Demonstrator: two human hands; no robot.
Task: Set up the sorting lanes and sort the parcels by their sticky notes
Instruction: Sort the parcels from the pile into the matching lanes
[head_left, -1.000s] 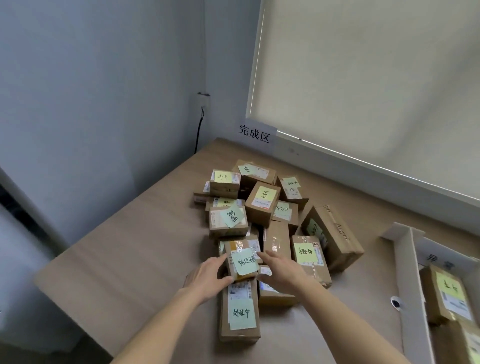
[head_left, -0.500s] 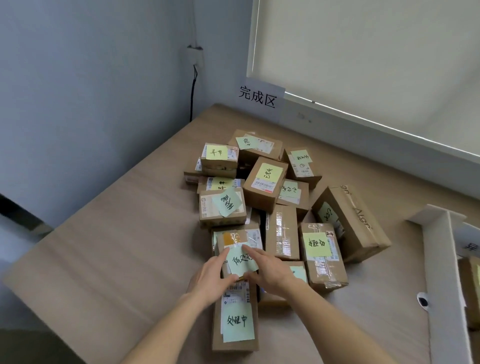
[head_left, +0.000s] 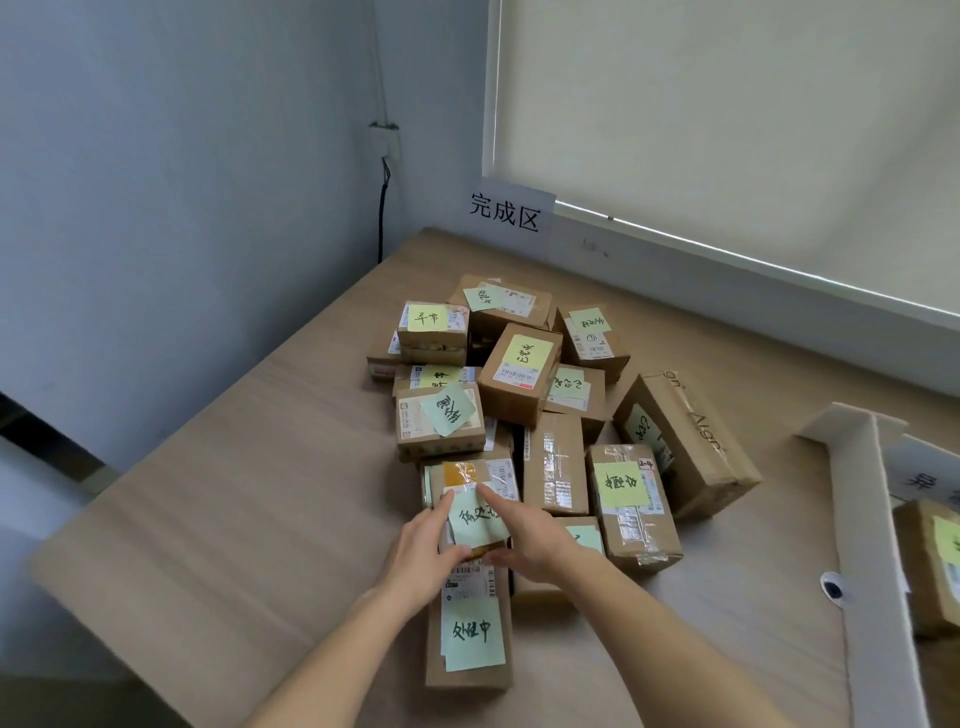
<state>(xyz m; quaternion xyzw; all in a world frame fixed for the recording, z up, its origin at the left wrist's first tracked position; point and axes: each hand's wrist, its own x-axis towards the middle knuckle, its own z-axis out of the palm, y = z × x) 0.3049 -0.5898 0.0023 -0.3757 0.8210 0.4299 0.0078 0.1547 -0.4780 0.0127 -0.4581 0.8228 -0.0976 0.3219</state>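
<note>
Wooden desk (head_left: 234, 493) carries a heap of taped cardboard parcels (head_left: 524, 374) toward its far edge. Left hand (head_left: 423, 553) and right hand (head_left: 530, 540) grip one small box (head_left: 470, 480) from both sides, pale green note (head_left: 475, 517) between them.

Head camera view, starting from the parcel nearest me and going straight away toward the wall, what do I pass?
Nearest parcel with a green note → parcel gripped by left hand and right hand → parcel with a tilted green note → parcel with a yellow note → white wall sign.
</note>
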